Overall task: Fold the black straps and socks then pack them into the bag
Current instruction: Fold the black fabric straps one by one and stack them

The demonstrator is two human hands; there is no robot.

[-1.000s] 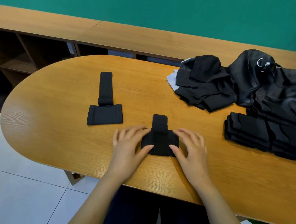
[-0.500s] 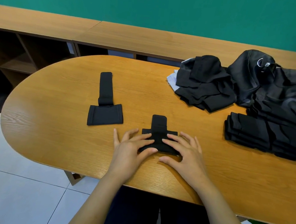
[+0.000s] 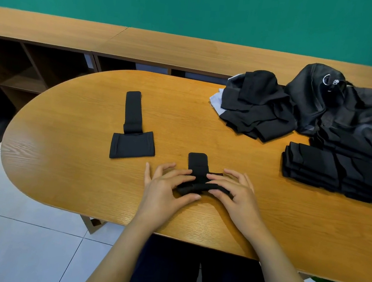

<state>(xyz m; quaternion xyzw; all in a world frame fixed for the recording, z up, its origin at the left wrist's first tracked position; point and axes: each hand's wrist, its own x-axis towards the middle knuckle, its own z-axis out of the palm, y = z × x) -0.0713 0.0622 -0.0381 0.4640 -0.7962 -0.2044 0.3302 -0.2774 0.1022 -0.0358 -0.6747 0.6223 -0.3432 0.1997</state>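
Both hands pinch the black strap [image 3: 197, 164] at the near middle of the surface [image 3: 64, 151], left hand [image 3: 166, 189] and right hand [image 3: 236, 196] curling thumb and fingers round its folded pad. Light, soft, springy, I judge: best held at the doubled edge.

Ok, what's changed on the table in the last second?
The left hand and right hand slid in over the near strap and now pinch its wide pad, folding the near edge up and forward. The far strap, black piles and bag stayed put.
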